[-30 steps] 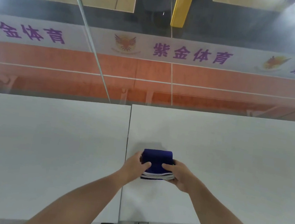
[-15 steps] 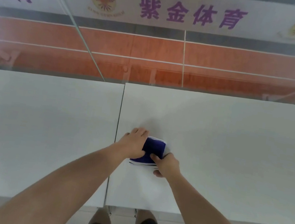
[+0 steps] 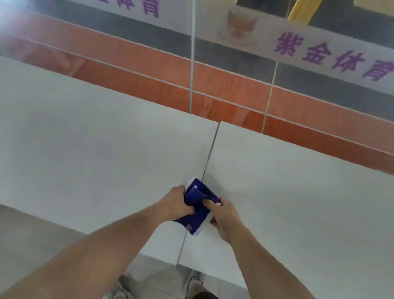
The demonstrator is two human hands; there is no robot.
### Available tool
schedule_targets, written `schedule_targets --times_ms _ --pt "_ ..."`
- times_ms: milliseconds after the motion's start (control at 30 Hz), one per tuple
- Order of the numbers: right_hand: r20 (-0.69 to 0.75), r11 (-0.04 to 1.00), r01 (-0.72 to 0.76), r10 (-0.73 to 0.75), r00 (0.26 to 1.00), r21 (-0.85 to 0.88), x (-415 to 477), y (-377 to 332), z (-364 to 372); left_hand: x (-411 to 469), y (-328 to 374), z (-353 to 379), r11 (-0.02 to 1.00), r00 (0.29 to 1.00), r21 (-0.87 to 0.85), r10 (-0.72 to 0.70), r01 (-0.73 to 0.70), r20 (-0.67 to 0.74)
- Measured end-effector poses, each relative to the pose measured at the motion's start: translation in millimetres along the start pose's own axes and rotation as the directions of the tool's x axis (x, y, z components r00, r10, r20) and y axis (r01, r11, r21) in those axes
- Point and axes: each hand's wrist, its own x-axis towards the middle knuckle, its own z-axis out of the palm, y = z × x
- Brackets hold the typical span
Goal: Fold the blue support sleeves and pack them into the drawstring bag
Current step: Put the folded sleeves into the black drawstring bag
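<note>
Shifted from lying flat on the right-hand table, the blue support sleeves (image 3: 193,218) are now bunched and tilted between both hands, straddling the seam (image 3: 209,156) where the two white tables meet, close to the near edge. The left hand (image 3: 176,204) grips the bundle's left side with curled fingers. The right hand (image 3: 227,217) clasps the right side, thumb pressed on top. White trim shows along the bundle's edges. Beyond the table's (image 3: 310,203) far edge stands a glass wall with purple lettering (image 3: 335,58).
</note>
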Motion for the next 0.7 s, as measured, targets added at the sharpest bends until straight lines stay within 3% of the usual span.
schedule_targets --times_ms 133,267,467,700 --pt "0.105 0.995 0.088 -0.082 0.991 -0.054 -25 -21 92 -53 -60 -76 0.951 0.998 -0.308 -0.018 -0.001 -0.06" --pt "0.229 0.988 0.13 -0.109 0.967 -0.079 -55 -33 211 -111 -140 -163 0.841 0.99 -0.535 0.007 -0.081 -0.14" --pt "0.46 0.92 0.156 0.029 0.887 -0.359 -110 -32 404 -205 -264 -274 0.749 0.917 -0.645 -0.136 -0.152 -0.375" --pt "0.561 0.848 0.217 0.11 0.821 -0.484 -136 -37 567 -256 -376 -363 0.594 0.867 -0.787 -0.289 -0.17 -0.406"
